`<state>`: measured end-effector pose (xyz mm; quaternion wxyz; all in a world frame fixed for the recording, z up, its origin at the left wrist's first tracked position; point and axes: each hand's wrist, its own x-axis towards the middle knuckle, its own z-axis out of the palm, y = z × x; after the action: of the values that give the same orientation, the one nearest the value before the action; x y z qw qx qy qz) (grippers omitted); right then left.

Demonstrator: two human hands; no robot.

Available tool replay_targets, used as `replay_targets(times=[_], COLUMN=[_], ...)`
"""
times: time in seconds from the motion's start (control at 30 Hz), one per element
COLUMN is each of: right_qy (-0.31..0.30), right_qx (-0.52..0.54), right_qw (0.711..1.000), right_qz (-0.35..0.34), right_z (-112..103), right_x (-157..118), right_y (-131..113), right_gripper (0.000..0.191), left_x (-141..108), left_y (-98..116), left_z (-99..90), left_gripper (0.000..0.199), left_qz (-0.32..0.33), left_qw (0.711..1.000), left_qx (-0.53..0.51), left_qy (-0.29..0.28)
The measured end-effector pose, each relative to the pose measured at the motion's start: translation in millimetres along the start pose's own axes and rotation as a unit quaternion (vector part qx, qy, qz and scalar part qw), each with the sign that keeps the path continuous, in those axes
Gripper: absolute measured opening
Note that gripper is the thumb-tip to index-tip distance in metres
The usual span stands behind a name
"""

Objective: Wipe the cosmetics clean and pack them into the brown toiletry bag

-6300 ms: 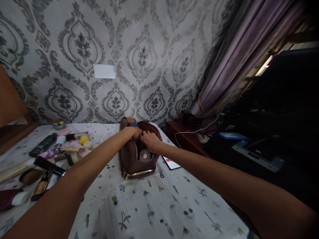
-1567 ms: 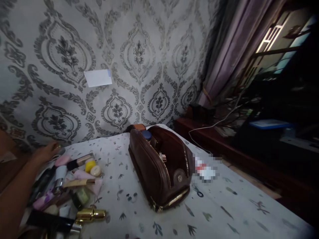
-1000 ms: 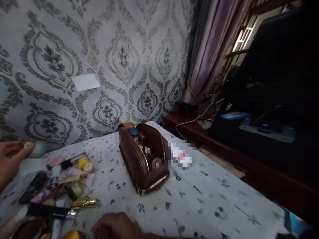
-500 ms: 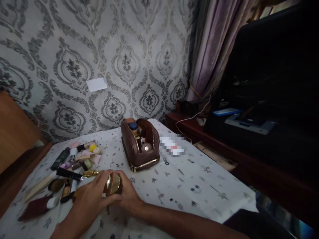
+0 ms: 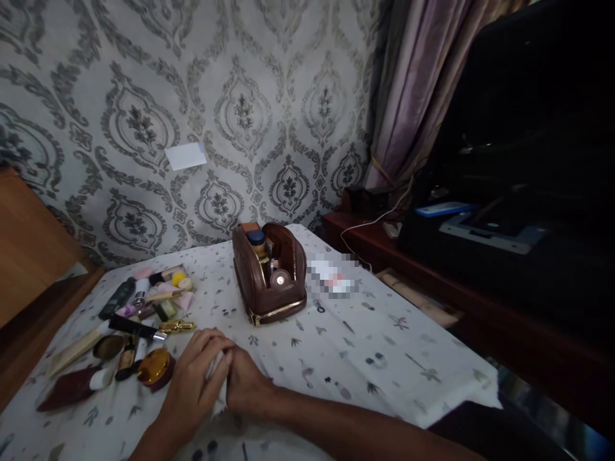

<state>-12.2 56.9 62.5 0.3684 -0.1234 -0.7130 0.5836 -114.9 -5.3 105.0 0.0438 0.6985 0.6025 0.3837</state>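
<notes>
My left hand (image 5: 196, 374) and my right hand (image 5: 247, 381) are closed together over the cloth-covered table, near its front. Between them shows a pale, greyish-white surface (image 5: 218, 383), mostly hidden by the fingers; what it belongs to is unclear. Just left of my left hand sits a round jar with an amber-gold lid (image 5: 154, 367). A gold tube (image 5: 177, 326) lies beyond that hand. Behind both hands stands a brown zippered bag (image 5: 277, 301), unzipped at the top, with a blue-capped bottle (image 5: 256, 240) and a round compact (image 5: 280, 280) inside.
Several cosmetics lie at the left, including a dark red bottle (image 5: 70, 388), a black tube (image 5: 132, 326) and a dark green bottle (image 5: 116, 298). A blurred white item (image 5: 334, 275) lies right of the bag. A dark red shelf (image 5: 355, 234) borders the table's right side.
The gold-topped round item seen between my hands is no longer visible there; a pale surface shows instead. My left hand has shifted right, uncovering the amber-lidded jar.
</notes>
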Motion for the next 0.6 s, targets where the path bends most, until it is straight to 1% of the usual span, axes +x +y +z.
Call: replay_targets(times=[0.07,0.13,0.2,0.27,0.37,0.43,0.5,0.53,0.6], right_qy=[-0.002,0.0,0.01,0.029,0.044,0.048,0.046,0.043,0.038], right_qx=[0.044,0.074,0.062,0.027,0.01,0.034,0.071,0.085,0.085], right_qw=[0.999,0.997,0.997,0.998,0.995,0.994,0.992,0.991,0.991], right_qz=[-0.006,0.01,0.035,0.058,0.086,0.092,0.095,0.095,0.098], right_z=[-1.6,-2.1,-2.0,-1.6,-0.4,0.8,2.0,2.4,2.9], right_x=[-0.2,-0.4,-1.3,-2.7,-4.2,-4.0,-3.1,-2.6,-2.3], right_y=[-7.0,-11.1,-11.3,-8.6,-3.8,-2.4,-3.1,-4.0,-6.0], right_gripper=[0.045,0.047,0.054,0.058,0.058,0.057,0.058,0.058,0.056], left_x=[-1.2,-0.5,0.8,1.7,2.1,1.7,0.5,-0.6,-3.9], left_y=[-6.6,-10.9,-12.3,-11.5,-10.4,-11.3,-12.6,-13.0,-12.6], left_z=[3.3,2.1,-0.7,-2.8,-2.7,-0.9,0.8,1.3,1.5], left_gripper=[0.024,0.028,0.031,0.032,0.033,0.034,0.035,0.035,0.035], left_qz=[-0.045,-0.107,-0.167,-0.214,-0.266,-0.287,-0.292,-0.287,-0.269], left_qw=[0.997,0.988,0.973,0.957,0.92,0.887,0.865,0.864,0.875], left_qx=[-0.048,-0.102,-0.145,-0.186,-0.276,-0.345,-0.387,-0.392,-0.379], left_qy=[0.027,0.051,0.06,0.059,0.082,0.108,0.128,0.134,0.138])
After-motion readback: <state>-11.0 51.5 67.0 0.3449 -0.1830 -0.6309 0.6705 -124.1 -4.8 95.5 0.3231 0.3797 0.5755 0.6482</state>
